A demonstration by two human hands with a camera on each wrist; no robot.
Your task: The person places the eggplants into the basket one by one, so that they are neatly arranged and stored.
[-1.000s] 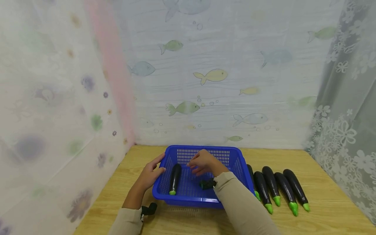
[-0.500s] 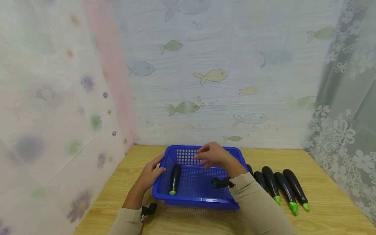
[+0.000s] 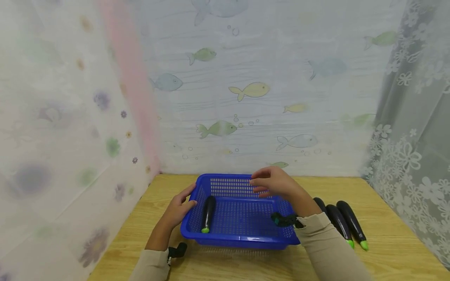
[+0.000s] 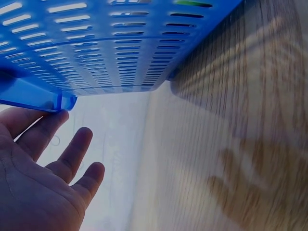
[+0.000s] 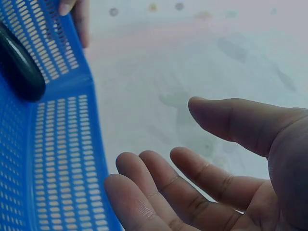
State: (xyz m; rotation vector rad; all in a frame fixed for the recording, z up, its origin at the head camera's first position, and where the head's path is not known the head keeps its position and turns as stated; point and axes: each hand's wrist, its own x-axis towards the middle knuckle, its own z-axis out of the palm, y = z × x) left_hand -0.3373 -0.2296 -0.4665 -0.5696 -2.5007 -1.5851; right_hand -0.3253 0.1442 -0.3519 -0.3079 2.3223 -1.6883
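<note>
A blue plastic basket (image 3: 242, 239) with slotted walls sits on the wooden table. My left hand (image 3: 180, 207) holds its left rim, one digit over the edge and fingertips at the outside; in the left wrist view the lower fingers (image 4: 79, 144) stand free of it. One dark eggplant (image 3: 209, 212) with a green tip lies along the basket's left side. Over the basket's right part, my right hand (image 3: 277, 182) hovers with loosely bent fingers and nothing in it. The right wrist view shows its thumb and fingers (image 5: 192, 197) apart.
Several more eggplants (image 3: 351, 222) lie side by side on the table (image 3: 393, 234), right of the basket; the right forearm hides some of them. A fish-patterned sheet (image 3: 225, 97) hangs behind the table, with curtains at both sides.
My right hand has moved right and slightly up, from above the basket's middle to its right side, covering more of the loose eggplants. My left hand stays on the rim.
</note>
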